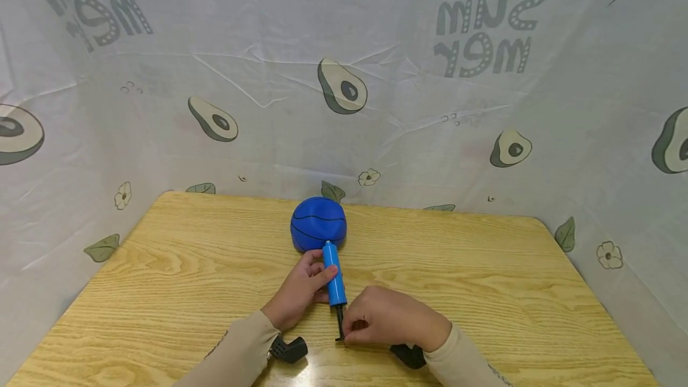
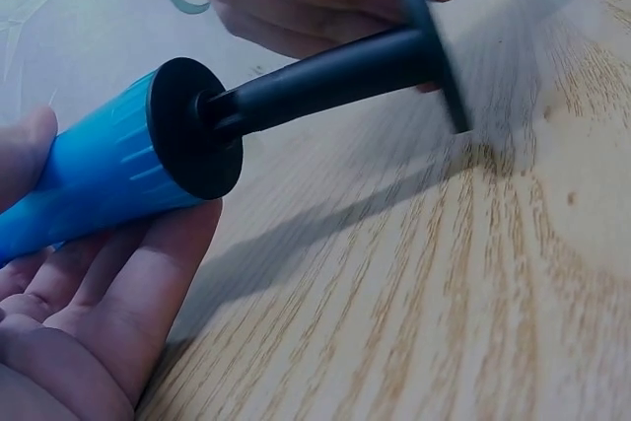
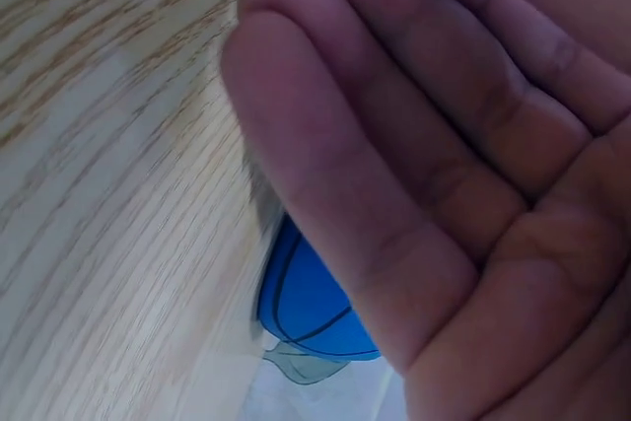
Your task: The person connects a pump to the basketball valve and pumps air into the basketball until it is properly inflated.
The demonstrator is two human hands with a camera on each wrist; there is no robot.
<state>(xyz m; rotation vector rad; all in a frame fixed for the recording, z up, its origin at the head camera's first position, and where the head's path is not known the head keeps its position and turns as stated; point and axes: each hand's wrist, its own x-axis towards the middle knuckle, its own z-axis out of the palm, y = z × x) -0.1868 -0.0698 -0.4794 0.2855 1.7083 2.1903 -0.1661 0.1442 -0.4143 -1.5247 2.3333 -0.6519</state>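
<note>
A blue hand pump (image 1: 334, 273) points away from me, its nozzle end at a blue ball (image 1: 318, 224) with black lines. The ball looks dented on its upper right. Around the pump's barrel my left hand (image 1: 298, 287) curls, thumb on top and fingers beneath. A black plunger rod (image 2: 325, 83) sticks out of the near end, capped by a flat black crosspiece handle (image 2: 439, 56). My right hand (image 1: 395, 317) pinches one end of that handle between thumb and curled fingers. The right wrist view shows curled fingers (image 3: 325, 165) and part of the ball; the handle is hidden there.
Everything lies on a wood-grain table (image 1: 473, 279). Behind it hangs a pale curtain (image 1: 408, 112) printed with avocados and leaves. Black devices (image 1: 289, 349) sit at both wrists, near the beige sleeves.
</note>
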